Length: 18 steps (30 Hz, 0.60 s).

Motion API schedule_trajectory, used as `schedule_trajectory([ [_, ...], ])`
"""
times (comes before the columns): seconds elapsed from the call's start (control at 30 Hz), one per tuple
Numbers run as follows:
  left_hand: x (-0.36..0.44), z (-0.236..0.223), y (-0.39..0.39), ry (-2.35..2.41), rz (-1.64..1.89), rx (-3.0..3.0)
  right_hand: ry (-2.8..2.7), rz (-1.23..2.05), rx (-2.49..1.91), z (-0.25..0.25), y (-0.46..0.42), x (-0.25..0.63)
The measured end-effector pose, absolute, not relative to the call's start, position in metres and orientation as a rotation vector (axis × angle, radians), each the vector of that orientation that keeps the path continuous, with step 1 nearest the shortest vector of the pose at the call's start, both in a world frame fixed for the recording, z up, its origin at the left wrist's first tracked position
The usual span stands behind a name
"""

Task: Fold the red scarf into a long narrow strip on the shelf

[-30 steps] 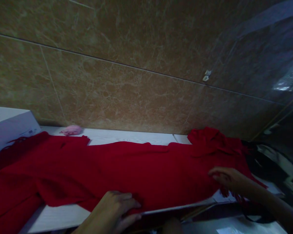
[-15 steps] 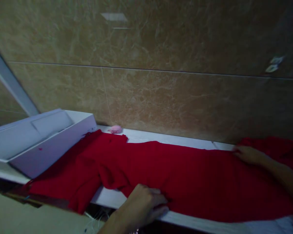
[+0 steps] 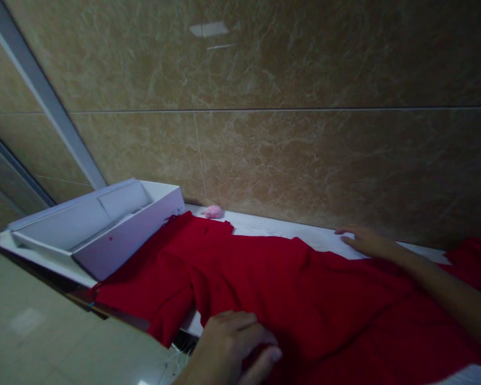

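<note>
A long red piece of knitted-looking fabric (image 3: 264, 278) lies spread along a narrow white tabletop, with wrinkles through its middle and right part. At the front edge, my left hand (image 3: 236, 342) rests over the fabric, its fingers bent and the thumb apart from them, with red cloth showing in the gap. My right hand (image 3: 361, 240) reaches over the cloth to its far edge, fingers stretched out above the white tabletop (image 3: 272, 224) near the wall. The right forearm lies across the fabric. More red cloth (image 3: 473, 262) is bunched at the far right.
A white open box (image 3: 132, 240) stands at the left end, against the fabric. A small pink object (image 3: 214, 212) sits by the tiled wall (image 3: 304, 160), which closes off the back. White cables (image 3: 176, 359) hang below the front edge, above the pale floor (image 3: 36, 331).
My right hand has left the fabric's upper edge and moved leftward past it. The smooth fabric is now rumpled in the middle and right. The view has shifted, so things appear further right.
</note>
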State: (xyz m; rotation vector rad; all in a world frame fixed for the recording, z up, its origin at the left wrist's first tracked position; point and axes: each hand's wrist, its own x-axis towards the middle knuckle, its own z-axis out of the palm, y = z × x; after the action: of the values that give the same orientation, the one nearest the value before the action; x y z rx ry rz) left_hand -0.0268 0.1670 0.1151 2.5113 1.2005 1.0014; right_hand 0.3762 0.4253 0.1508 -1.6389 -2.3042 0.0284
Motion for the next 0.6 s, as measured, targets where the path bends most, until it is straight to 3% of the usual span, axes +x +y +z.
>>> schedule_trajectory([
  [0.23, -0.127, 0.123, 0.158, 1.989, 1.319, 2.497, -2.568, 0.215, -1.385, 0.146, 0.427, 0.167],
  [0.4, -0.15, 0.091, 0.169, 2.253, 0.996, 2.316, -2.632, 0.329, -1.363, 0.143, 0.413, 0.093],
  [0.6, -0.14, 0.076, 0.18, 2.371, 0.7, 1.985, -2.755, 0.608, -1.256, 0.142, 0.404, 0.079],
])
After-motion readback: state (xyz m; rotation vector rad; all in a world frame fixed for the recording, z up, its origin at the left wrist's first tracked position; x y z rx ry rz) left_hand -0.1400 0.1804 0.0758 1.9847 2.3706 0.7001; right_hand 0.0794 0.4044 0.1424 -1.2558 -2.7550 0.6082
